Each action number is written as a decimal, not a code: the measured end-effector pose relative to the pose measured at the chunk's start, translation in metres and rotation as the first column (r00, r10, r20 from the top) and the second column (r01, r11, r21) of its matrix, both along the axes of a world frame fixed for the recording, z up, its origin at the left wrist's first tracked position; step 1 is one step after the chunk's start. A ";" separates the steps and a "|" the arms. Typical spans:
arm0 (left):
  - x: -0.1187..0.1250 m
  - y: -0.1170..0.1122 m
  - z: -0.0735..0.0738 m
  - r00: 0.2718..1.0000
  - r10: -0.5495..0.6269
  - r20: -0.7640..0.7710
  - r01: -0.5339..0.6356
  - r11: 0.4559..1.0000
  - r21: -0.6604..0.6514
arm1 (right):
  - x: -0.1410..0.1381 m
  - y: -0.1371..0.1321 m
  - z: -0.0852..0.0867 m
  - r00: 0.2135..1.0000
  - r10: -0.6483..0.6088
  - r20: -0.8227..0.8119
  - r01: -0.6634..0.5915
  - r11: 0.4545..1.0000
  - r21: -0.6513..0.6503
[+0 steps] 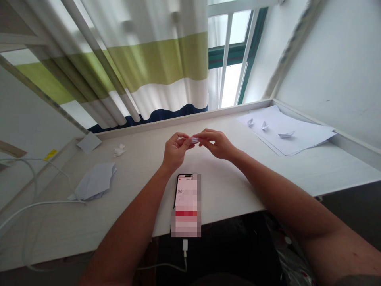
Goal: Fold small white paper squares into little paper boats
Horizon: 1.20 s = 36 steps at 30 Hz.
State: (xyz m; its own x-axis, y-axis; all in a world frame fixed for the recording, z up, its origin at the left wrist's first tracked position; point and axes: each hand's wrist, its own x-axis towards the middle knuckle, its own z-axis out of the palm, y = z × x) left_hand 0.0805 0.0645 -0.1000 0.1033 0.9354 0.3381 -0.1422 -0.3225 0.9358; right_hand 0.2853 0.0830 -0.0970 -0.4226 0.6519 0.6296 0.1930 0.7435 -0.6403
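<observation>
A small folded piece of white paper (194, 140) is pinched between my two hands above the middle of the desk. My left hand (175, 152) grips its left end between thumb and fingers. On its right end, the fingertips of my right hand (216, 143) close in a pinch. Much of the paper is hidden by the fingers, so its exact folded shape cannot be made out. Below the hands, near the desk's front edge, lies a phone (186, 202) with its screen lit and partly blurred.
White paper sheets (309, 139) at the right bear several small folded paper pieces (286, 135). At the left lie a stack of paper (95, 180), a crumpled paper bit (119, 150) and a square sheet (89, 142). White cables (44, 204) cross the left side; a charging plug (185, 244) sits below the phone.
</observation>
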 end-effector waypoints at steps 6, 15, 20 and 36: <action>-0.001 0.001 -0.001 0.999 0.043 -0.003 -0.043 0.999 -0.003 | 0.008 0.003 0.002 0.983 -0.025 0.180 0.001 0.992 0.130; 0.001 0.000 -0.001 0.999 0.044 0.029 -0.044 0.999 -0.025 | 0.010 0.004 0.001 0.974 -0.054 0.221 0.029 0.993 0.113; 0.001 0.001 -0.001 0.998 0.037 0.040 -0.036 0.999 -0.017 | 0.002 0.004 -0.003 0.999 -0.042 0.022 0.041 0.999 0.036; 0.003 0.000 -0.001 0.997 0.070 0.037 -0.071 0.997 0.004 | -0.009 0.001 -0.005 0.969 -0.081 -0.235 0.015 0.962 -0.272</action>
State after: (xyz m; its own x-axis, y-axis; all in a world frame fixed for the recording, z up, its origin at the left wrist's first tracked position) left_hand 0.0832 0.0650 -0.1005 0.0246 0.9380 0.3458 -0.1531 -0.3383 0.9285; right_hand 0.2764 0.0840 -0.1016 -0.2433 0.8251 0.5099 0.0390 0.5336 -0.8448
